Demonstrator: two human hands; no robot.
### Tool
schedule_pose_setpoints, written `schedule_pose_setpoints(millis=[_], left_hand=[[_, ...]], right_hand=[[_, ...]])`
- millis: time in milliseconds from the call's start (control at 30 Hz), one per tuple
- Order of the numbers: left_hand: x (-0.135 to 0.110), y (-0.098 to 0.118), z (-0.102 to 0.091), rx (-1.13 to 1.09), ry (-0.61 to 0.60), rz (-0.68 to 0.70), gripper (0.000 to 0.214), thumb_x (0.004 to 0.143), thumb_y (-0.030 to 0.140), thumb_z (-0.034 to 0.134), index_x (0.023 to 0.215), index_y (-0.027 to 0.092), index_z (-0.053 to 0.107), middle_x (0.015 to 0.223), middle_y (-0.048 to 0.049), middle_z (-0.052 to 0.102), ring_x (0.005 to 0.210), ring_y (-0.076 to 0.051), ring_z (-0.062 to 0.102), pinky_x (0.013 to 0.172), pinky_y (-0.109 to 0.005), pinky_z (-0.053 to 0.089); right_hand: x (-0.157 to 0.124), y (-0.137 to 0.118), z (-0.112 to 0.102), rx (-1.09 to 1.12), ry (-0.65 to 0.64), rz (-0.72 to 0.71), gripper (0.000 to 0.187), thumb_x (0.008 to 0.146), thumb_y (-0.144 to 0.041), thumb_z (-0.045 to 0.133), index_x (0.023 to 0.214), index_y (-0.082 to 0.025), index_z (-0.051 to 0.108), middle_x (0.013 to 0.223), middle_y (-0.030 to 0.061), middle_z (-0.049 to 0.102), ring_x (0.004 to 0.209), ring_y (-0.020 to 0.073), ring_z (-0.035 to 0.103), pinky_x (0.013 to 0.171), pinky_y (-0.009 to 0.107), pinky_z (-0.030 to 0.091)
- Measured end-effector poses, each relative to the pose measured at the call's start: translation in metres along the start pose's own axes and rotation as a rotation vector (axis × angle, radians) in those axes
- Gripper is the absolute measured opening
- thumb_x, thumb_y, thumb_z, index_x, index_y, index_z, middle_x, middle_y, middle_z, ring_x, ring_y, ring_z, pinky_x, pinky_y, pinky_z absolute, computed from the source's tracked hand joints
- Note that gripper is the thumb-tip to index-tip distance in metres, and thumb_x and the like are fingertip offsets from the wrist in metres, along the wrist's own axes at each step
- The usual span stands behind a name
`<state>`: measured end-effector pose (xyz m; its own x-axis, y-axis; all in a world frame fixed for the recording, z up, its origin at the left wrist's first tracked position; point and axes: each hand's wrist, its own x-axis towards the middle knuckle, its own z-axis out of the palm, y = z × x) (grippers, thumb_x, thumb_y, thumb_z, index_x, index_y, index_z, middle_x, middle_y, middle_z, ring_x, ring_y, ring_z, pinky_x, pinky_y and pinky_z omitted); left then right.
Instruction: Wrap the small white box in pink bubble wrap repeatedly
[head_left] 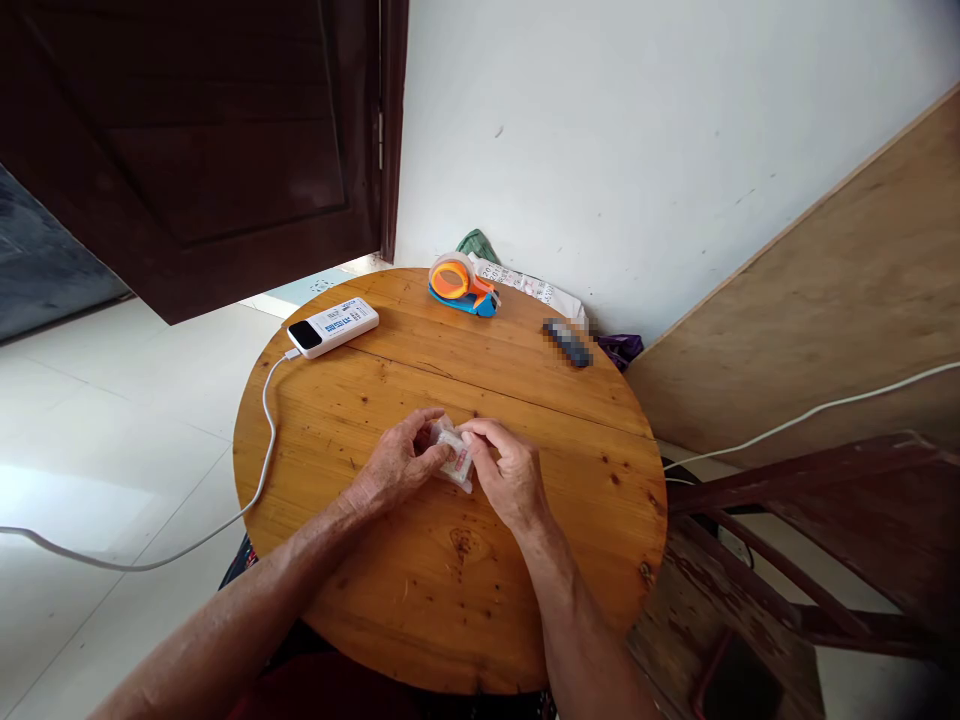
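Packet [457, 472], small and clear, I count just one, near the middle of one round wooden table [405, 600]; farther off sit one white power bank [341, 325] at left, one tape dispenser [486, 303], and one blurred dark object [568, 343] at right. From my remote view, the left hand [401, 452], half curled, grips the packet, while the right hand [514, 472] pinches its right edge.
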<state>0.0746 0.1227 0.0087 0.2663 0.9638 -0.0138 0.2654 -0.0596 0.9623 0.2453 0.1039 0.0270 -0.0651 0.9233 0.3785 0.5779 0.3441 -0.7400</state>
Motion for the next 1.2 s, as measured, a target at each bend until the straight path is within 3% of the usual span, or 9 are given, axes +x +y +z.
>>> schedule_pose_setpoints(millis=[133, 233, 367, 500, 733, 900, 1067, 1200], left_hand=[[0.000, 0.002, 0.004, 0.163, 0.065, 0.043, 0.039, 0.086, 0.032, 0.059, 0.121, 0.014, 0.063, 0.092, -0.0062, 0.069, 0.082, -0.019, 0.065, 0.079, -0.031, 0.053], [-0.007, 0.005, 0.002, 0.288, 0.116, 0.122, 0.037, 0.089, 0.035, 0.056, 0.121, 0.016, 0.063, 0.105, -0.0098, 0.067, 0.089, -0.020, 0.065, 0.084, -0.034, 0.054], [-0.017, 0.004, -0.005, 0.324, 0.075, 0.322, 0.048, 0.085, 0.032, 0.063, 0.130, 0.018, 0.057, 0.136, -0.0143, 0.054, 0.120, -0.027, 0.056, 0.103, -0.042, 0.048], [-0.017, -0.002, -0.006, 0.379, 0.035, 0.438, 0.042, 0.082, 0.021, 0.064, 0.124, 0.021, 0.060, 0.133, -0.0116, 0.059, 0.121, -0.028, 0.056, 0.104, -0.046, 0.047], [-0.009, -0.009, -0.002, 0.386, 0.092, 0.442, 0.035, 0.078, 0.015, 0.068, 0.112, 0.022, 0.066, 0.122, -0.0093, 0.065, 0.112, -0.026, 0.061, 0.098, -0.045, 0.051], [-0.009, -0.008, -0.002, 0.374, 0.098, 0.443, 0.033, 0.078, 0.018, 0.069, 0.111, 0.022, 0.066, 0.120, -0.0089, 0.065, 0.111, -0.026, 0.061, 0.098, -0.046, 0.050], [-0.007, -0.008, 0.000, 0.355, 0.098, 0.425, 0.033, 0.078, 0.016, 0.068, 0.110, 0.022, 0.064, 0.118, -0.0083, 0.065, 0.110, -0.025, 0.061, 0.097, -0.043, 0.050], [-0.007, -0.009, 0.002, 0.368, 0.105, 0.401, 0.035, 0.078, 0.018, 0.068, 0.113, 0.021, 0.063, 0.119, -0.0091, 0.064, 0.110, -0.025, 0.060, 0.097, -0.043, 0.050]], right_hand=[[0.001, 0.007, 0.006, -0.159, 0.008, -0.093, 0.024, 0.094, -0.024, 0.046, 0.090, -0.025, 0.069, 0.086, 0.0057, 0.074, 0.080, 0.0198, 0.068, 0.077, 0.030, 0.050], [0.002, 0.012, 0.012, -0.187, 0.057, -0.100, 0.024, 0.094, -0.023, 0.045, 0.090, -0.024, 0.069, 0.082, 0.0060, 0.073, 0.077, 0.0200, 0.068, 0.074, 0.030, 0.050], [0.003, 0.013, 0.015, -0.137, 0.097, -0.050, 0.023, 0.094, -0.025, 0.047, 0.093, -0.023, 0.070, 0.083, 0.0057, 0.074, 0.078, 0.0198, 0.069, 0.074, 0.029, 0.051], [0.005, 0.010, 0.015, -0.051, 0.100, 0.025, 0.021, 0.094, -0.027, 0.048, 0.090, -0.023, 0.069, 0.080, 0.0023, 0.074, 0.070, 0.0164, 0.067, 0.070, 0.026, 0.050], [0.002, 0.009, 0.010, 0.018, 0.058, 0.021, 0.018, 0.094, -0.027, 0.052, 0.090, -0.023, 0.069, 0.080, 0.0000, 0.072, 0.070, 0.0143, 0.066, 0.068, 0.024, 0.050], [0.001, 0.009, -0.001, 0.000, -0.029, -0.130, 0.022, 0.095, -0.020, 0.050, 0.095, -0.023, 0.071, 0.094, 0.0033, 0.074, 0.087, 0.0171, 0.069, 0.081, 0.028, 0.053], [0.001, 0.006, -0.013, -0.244, -0.088, -0.310, 0.023, 0.094, -0.020, 0.053, 0.103, -0.023, 0.074, 0.104, 0.0064, 0.074, 0.093, 0.0213, 0.069, 0.084, 0.035, 0.053], [0.001, 0.002, -0.019, -0.365, -0.091, -0.364, 0.022, 0.094, -0.022, 0.055, 0.100, -0.022, 0.076, 0.111, 0.0084, 0.073, 0.096, 0.0237, 0.068, 0.085, 0.039, 0.052]])
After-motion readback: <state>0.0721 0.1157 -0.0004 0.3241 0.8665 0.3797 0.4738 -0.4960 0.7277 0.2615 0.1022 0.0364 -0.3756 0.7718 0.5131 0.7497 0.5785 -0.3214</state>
